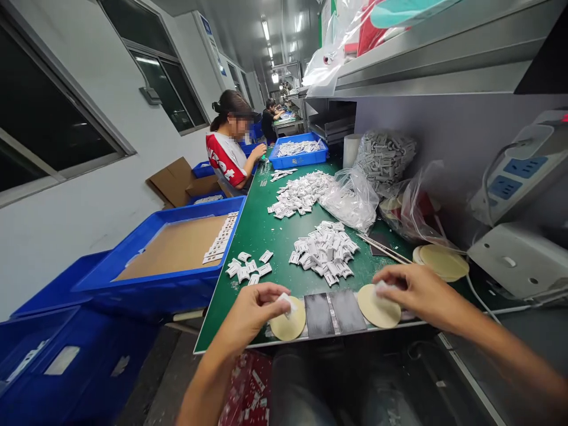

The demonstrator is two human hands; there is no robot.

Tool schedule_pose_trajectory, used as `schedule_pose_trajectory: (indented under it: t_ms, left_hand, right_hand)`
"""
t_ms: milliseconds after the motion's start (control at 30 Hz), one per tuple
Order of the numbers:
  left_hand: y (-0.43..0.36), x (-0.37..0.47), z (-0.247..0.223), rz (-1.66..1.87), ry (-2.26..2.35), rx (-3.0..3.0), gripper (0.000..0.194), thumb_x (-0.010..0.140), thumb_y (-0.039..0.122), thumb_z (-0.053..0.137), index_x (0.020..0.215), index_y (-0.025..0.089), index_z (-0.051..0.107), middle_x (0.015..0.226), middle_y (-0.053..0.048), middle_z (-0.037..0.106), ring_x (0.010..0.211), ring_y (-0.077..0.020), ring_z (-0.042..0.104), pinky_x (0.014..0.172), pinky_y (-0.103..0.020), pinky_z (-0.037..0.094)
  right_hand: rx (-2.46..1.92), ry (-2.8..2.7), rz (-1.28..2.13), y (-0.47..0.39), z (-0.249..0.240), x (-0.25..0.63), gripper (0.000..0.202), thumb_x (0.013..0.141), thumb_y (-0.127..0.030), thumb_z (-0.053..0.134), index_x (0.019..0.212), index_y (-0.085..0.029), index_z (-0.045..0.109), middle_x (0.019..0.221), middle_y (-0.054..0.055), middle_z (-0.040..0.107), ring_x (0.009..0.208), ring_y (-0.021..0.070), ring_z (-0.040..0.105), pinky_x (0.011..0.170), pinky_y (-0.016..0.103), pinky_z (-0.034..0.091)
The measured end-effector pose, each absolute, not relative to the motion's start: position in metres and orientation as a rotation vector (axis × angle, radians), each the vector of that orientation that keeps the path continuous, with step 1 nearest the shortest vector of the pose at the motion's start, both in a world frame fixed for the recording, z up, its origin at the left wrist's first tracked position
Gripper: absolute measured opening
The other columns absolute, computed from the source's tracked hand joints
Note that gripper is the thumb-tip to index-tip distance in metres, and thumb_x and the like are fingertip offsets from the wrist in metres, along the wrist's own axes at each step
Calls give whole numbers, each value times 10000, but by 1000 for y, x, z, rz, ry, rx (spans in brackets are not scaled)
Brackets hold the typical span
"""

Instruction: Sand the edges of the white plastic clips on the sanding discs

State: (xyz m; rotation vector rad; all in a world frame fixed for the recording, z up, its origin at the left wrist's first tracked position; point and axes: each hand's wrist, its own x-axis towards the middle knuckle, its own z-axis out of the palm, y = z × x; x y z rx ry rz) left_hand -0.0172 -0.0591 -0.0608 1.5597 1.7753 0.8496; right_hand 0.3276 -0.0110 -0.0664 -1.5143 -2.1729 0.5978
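My left hand (260, 305) pinches a small white plastic piece (289, 303) over a round pale-yellow disc (290, 328) at the table's near edge. A similar white piece (384, 287) is between the fingers of my right hand (406, 287), above a second pale-yellow disc (376, 309). I cannot tell whether either piece touches its disc. Between the discs lie two dark grey rectangular pads (319, 315), side by side. Beyond them is a heap of white plastic pieces (326, 251), and a smaller group (249, 269) sits by the left edge.
The green table (266, 236) bears a farther white heap (306, 190), clear bags (352, 198), thin rods (384, 247) and stacked discs (444, 262). At left stands a blue tray (146, 290) with cardboard. A power strip (515, 171) is at right. A co-worker (233, 142) sits beyond.
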Motion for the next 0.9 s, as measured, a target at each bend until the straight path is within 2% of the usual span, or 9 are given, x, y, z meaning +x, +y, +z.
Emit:
schedule_pose_trajectory:
  t_ms: [133,233,333,467,567,700,833,900]
  left_hand:
    - [-61,-14,-56,839,1838,1617,216,739,381,729,884,241,806,826,-61,763,723,-217,642,627,-259,394]
    - [-62,-13,-52,725,1804,1670,237,752,391,718,908,237,807,816,-60,763,697,-215,632,601,-258,373]
    - [-62,-14,-49,698,2037,1746,245,818,399,654,964,262,795,905,-49,773,741,-215,638,624,-264,368]
    - [-65,-18,-47,470,1852,1780,227,808,420,681,949,279,788,911,-20,774,771,-205,663,651,-259,395]
    - [-69,-19,-47,466,2102,1836,216,857,406,623,943,295,786,911,-24,774,795,-218,668,668,-274,391]
    - [-67,-16,-47,428,1896,1818,231,829,425,659,930,260,786,894,-22,775,761,-201,669,655,-263,401]
    - [-62,-12,-48,479,1975,1834,211,854,399,641,934,258,774,884,-12,771,766,-196,666,649,-259,388]
    - [-66,-10,-52,488,1995,1892,194,868,388,640,955,267,764,885,-6,772,741,-192,659,629,-261,376]
  right_hand:
    - [-1527,-2183,598,-4,-62,327,260,869,-348,550,907,-236,781,815,39,755,719,210,669,630,299,449]
    - [-1510,-2225,618,-1,-56,325,198,826,-352,614,849,-247,781,774,23,742,685,195,654,611,288,432]
    - [-1537,-2215,581,1,-52,325,210,830,-341,603,871,-221,770,853,53,750,750,216,659,638,301,431]
    - [-1524,-2264,635,2,-56,329,169,778,-372,685,823,-228,761,761,30,732,683,205,647,597,288,420]
    - [-1552,-2220,569,-2,-63,330,222,878,-318,560,906,-213,753,863,73,748,759,225,665,633,306,424]
    - [-1527,-2255,541,0,-68,329,159,820,-343,640,855,-226,742,816,46,732,738,220,656,634,298,422]
    - [-1576,-2194,356,2,-69,326,236,908,-287,490,948,-183,698,930,115,708,879,272,625,726,350,400]
    - [-1543,-2241,325,-12,-69,321,187,894,-243,497,865,-200,677,863,96,679,849,260,600,719,348,380]
